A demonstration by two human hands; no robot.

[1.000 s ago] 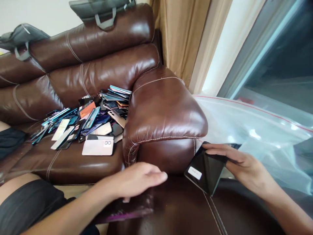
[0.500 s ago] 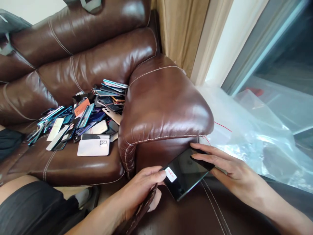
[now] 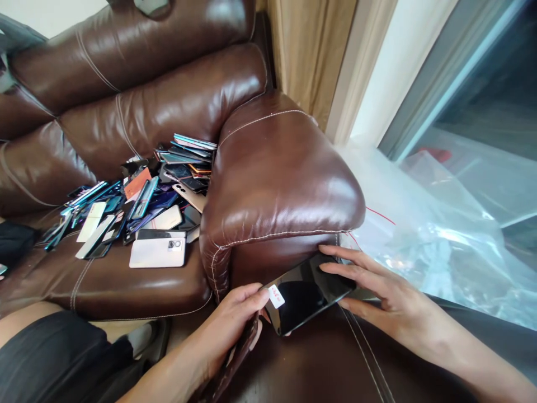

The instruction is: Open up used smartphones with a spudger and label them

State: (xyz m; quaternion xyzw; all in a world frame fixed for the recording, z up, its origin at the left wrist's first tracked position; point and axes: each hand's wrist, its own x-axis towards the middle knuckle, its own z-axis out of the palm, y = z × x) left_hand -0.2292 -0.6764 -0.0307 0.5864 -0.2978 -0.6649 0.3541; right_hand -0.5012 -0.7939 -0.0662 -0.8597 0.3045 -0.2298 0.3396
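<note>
Between my hands is a smartphone (image 3: 308, 294) with a glossy black front, held at a tilt. A small white sticker (image 3: 276, 296) with red handwriting is on its near-left end. My left hand (image 3: 241, 313) pinches that end, thumb on top and fingers beneath. A dark brown leathery piece (image 3: 237, 358) also hangs from the left hand's grasp; I cannot tell what it is. My right hand (image 3: 381, 285) grips the phone's far end, two fingers over the front and the thumb along the lower edge. The phone's back is hidden.
A heap of many smartphones (image 3: 142, 196) lies on the brown leather sofa (image 3: 155, 291), a white phone (image 3: 157, 253) at its front. The armrest (image 3: 285, 168) rises beyond my hands. Clear plastic sheeting (image 3: 444, 252) lies at right. Another person's dark-clothed leg (image 3: 17, 243) shows at far left.
The phone has shifted slightly left and turned flatter, with both hands still on it. The whole view has moved a little.
</note>
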